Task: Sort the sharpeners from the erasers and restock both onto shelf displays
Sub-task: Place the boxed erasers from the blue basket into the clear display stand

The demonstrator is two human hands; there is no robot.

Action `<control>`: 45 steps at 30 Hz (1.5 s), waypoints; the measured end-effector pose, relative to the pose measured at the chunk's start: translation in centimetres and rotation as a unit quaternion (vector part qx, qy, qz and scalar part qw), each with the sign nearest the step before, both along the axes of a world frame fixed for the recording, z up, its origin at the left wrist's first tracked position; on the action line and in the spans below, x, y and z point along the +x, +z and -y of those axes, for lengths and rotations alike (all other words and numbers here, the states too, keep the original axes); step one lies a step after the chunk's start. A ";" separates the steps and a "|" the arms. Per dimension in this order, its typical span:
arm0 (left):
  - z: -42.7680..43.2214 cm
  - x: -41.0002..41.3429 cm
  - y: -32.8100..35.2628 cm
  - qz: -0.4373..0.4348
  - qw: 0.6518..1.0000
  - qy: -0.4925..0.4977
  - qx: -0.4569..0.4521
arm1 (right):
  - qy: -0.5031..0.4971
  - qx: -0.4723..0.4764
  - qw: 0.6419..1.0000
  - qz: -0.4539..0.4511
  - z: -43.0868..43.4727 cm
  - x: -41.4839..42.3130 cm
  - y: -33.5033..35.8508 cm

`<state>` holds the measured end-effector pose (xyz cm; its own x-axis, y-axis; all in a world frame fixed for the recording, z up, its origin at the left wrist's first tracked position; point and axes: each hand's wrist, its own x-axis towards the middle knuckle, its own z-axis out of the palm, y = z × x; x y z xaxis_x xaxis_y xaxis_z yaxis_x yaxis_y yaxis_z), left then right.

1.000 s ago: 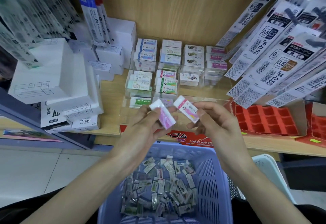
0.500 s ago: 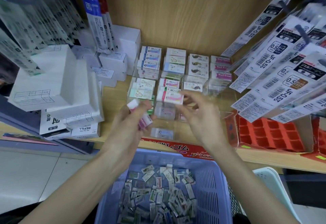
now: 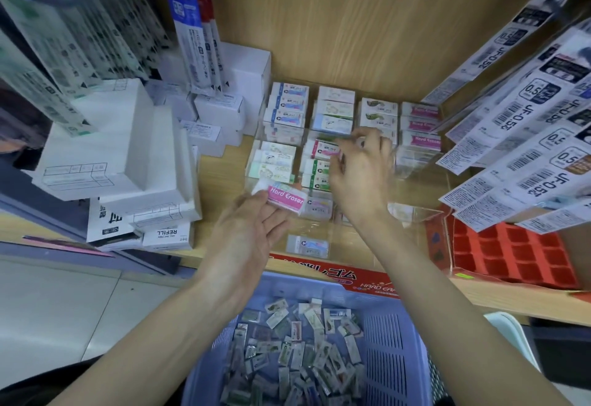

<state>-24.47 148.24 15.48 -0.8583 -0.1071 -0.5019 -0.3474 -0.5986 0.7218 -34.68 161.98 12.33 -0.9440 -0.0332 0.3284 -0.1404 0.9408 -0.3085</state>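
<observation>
Left hand [image 3: 246, 230] pinches a pink eraser [image 3: 285, 200] just beyond its palm. Right hand [image 3: 361, 178], farther ahead, pinches 1 eraser [image 3: 321, 151] onto a stack [image 3: 316, 177]; released crooked, it could slide off or topple the stack.

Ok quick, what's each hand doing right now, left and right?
Left hand: holds the pink Hard Eraser at its fingertips.
Right hand: fingers curled at a stacked eraser; grip cannot be told.

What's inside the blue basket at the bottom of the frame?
A loose pile of small wrapped packets lies on the basket floor. The left forearm and right forearm cover its side edges; the labels are too blurred to read.
</observation>
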 end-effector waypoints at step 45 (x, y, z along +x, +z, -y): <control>-4.0 3.2 -0.5 -0.162 0.910 -0.212 -0.318 | 0.156 -0.317 0.933 0.069 -6.8 13.9 2.3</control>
